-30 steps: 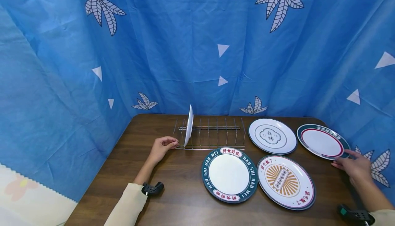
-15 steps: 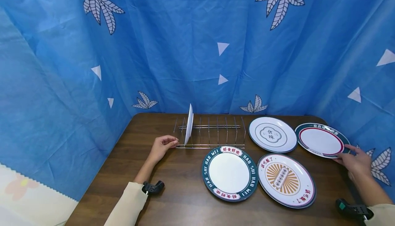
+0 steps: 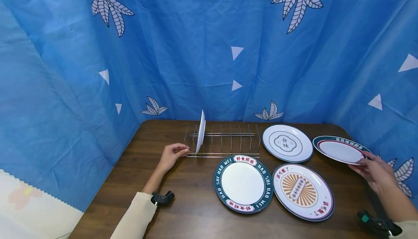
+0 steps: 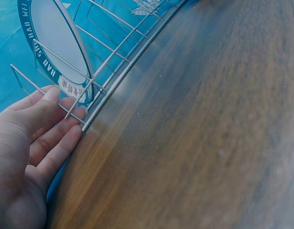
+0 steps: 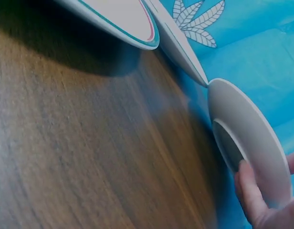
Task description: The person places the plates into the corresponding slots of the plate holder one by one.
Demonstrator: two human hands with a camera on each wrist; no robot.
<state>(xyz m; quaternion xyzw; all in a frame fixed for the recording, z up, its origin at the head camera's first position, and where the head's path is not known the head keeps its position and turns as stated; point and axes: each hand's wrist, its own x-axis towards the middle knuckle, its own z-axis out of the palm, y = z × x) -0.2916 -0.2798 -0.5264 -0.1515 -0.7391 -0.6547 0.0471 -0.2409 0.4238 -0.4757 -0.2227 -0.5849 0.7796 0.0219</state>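
Observation:
My left hand (image 3: pixel 171 156) pinches the left end of a wire plate rack (image 3: pixel 225 155); the left wrist view has its thumb and fingers around the end wire (image 4: pixel 30 81). One green-rimmed plate (image 4: pixel 61 36) stands upright in a slot near that end. At the far right, my right hand (image 3: pixel 375 172) grips the near right rim of a white plate (image 3: pixel 341 152) with a green border and a red ring. That plate is tilted, its gripped side raised, and its pale underside (image 5: pixel 251 129) shows in the right wrist view with fingers beneath it.
Between rack and held plate lies a white plate (image 3: pixel 272 143) with a grey emblem. Nearer are a green-rimmed plate (image 3: pixel 243 184) and a plate with an orange sunburst (image 3: pixel 302 192). All lie on the brown wooden table (image 3: pixel 196 202). A blue curtain (image 3: pixel 209 50) hangs behind.
My right hand has taken hold of the red-ringed plate's rim and raised that side, so the plate now looks narrower. The left hand and rack have stayed in place.

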